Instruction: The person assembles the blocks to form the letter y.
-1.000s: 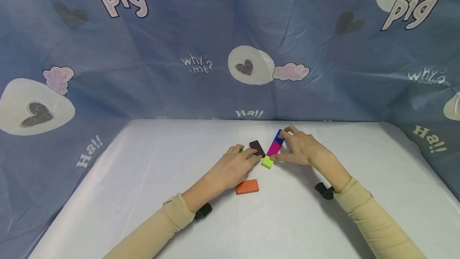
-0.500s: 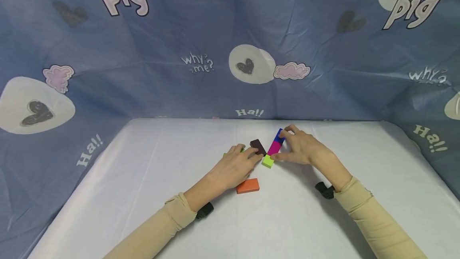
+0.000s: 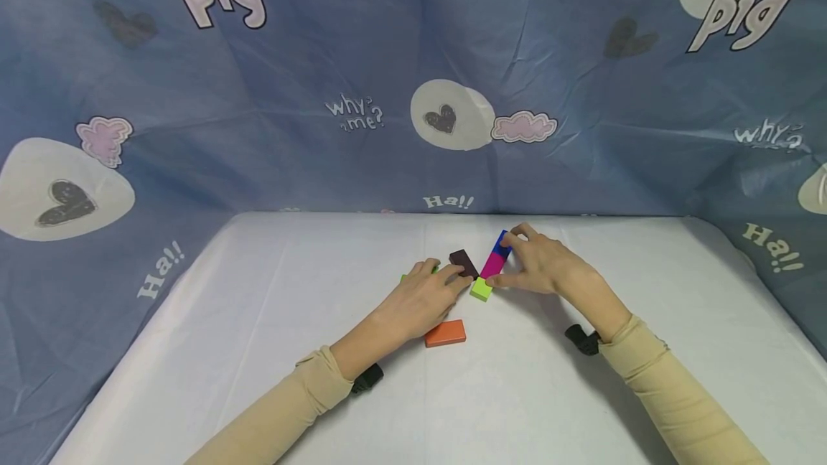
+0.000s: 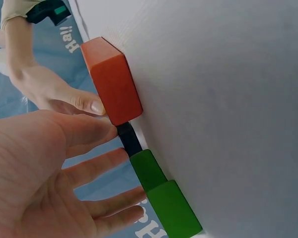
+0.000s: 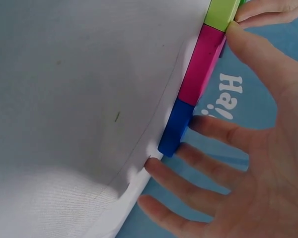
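In the head view, lime (image 3: 481,289), magenta (image 3: 494,265) and blue (image 3: 501,240) blocks lie end to end in a slanting row. My right hand (image 3: 543,264) grips along this row, its thumb at the lime and magenta joint and its index finger at the blue block. Just left, my left hand (image 3: 420,300) has thumb and index finger at the near end of a dark brown block (image 3: 463,262), which meets the row near the lime block. Two green blocks (image 4: 174,210) show by its other fingers in the left wrist view, mostly hidden in the head view.
An orange block (image 3: 446,334) lies flat on the white tabletop (image 3: 517,393), close below my left hand. A blue printed cloth (image 3: 291,92) rises behind the table and at both sides. Each wrist carries a black camera mount (image 3: 584,341).
Over the second my left hand has shifted very slightly right with the dark brown block, and a bit of green has come into sight left of its fingers. My right hand holds its place.
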A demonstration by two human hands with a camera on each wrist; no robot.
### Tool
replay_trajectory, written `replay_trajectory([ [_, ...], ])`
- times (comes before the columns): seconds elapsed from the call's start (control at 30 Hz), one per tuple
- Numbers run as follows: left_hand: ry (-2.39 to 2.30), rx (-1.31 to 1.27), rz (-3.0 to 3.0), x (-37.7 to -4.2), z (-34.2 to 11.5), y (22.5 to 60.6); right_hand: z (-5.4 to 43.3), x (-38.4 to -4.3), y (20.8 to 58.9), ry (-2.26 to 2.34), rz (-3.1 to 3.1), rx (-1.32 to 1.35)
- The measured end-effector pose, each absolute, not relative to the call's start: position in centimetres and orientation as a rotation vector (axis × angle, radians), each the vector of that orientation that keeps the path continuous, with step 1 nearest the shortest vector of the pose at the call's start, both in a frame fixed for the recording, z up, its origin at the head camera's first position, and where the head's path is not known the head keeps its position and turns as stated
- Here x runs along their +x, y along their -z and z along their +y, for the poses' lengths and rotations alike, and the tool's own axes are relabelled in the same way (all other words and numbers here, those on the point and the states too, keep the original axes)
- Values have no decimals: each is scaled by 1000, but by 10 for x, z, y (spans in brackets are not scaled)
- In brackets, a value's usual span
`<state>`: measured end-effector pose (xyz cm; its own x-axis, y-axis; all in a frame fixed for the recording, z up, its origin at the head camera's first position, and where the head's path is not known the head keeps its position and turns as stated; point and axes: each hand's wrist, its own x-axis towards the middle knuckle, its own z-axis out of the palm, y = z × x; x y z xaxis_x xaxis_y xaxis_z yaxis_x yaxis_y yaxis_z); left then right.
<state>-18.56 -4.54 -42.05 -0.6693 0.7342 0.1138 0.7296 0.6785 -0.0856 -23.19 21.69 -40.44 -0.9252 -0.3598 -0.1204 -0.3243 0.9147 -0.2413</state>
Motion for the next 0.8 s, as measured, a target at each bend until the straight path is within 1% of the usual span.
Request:
replay_trajectory([
  [0.8, -54, -1208, -2773, -186, -48, 418, 213, -234, 406, 341, 2960, -516],
])
